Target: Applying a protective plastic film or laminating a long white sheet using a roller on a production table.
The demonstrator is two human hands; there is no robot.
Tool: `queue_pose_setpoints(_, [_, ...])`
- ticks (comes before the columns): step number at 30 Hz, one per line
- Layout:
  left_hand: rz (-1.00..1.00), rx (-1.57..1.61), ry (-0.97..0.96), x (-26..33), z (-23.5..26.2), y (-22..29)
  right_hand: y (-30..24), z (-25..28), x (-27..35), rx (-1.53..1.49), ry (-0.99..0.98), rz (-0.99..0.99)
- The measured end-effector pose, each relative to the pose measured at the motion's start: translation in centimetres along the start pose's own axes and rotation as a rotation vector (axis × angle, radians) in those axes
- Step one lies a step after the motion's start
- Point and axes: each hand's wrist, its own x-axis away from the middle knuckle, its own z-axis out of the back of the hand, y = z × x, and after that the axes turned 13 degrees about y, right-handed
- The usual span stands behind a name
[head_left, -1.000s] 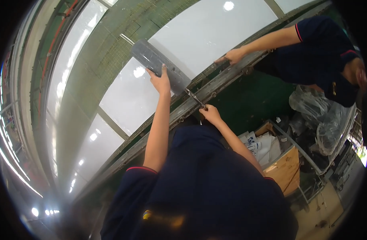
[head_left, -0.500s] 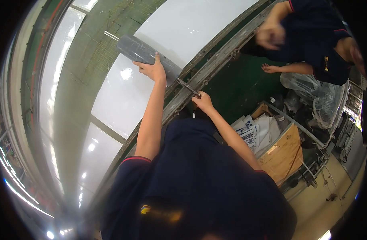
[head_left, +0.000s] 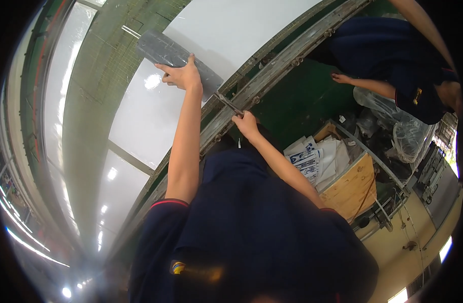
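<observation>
Roller [head_left: 172,52] under the spread left hand [head_left: 185,76], its end shaft [head_left: 226,103] gripped in the right hand [head_left: 247,124], lies over white sheeting [head_left: 231,35] beside a rail [head_left: 272,83]. Guiding it seems the step; the next move calls for even, two-handed control.

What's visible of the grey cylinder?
The grey cylinder looks smooth, flecked with pale marks, exact material unclear. A thin pale rod juts from its far end; a metal bar at its near end is in the right hand. It lies slantwise over a white surface, the left hand against its side.
</observation>
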Motion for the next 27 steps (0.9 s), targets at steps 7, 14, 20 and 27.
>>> queue_pose_setpoints(7, [0.002, -0.092, 0.016, 0.2, -1.2, 2.0, 0.9, -0.4, -1.8, 0.024, -0.09, -0.093])
queue_pose_setpoints(14, [0.006, -0.079, 0.067, -0.7, -1.5, 1.9, -0.3, 1.5, -2.3, -0.24, -0.216, -0.158])
queue_pose_setpoints(20, [0.003, -0.079, -0.002, 0.4, -0.8, 1.1, 0.0, 5.4, -0.5, 0.015, -0.01, 0.254])
queue_pose_setpoints(27, [-0.211, 0.132, -0.046, -1.6, 0.2, -2.0, -7.1, 8.8, 5.7, -0.069, -0.038, 0.346])
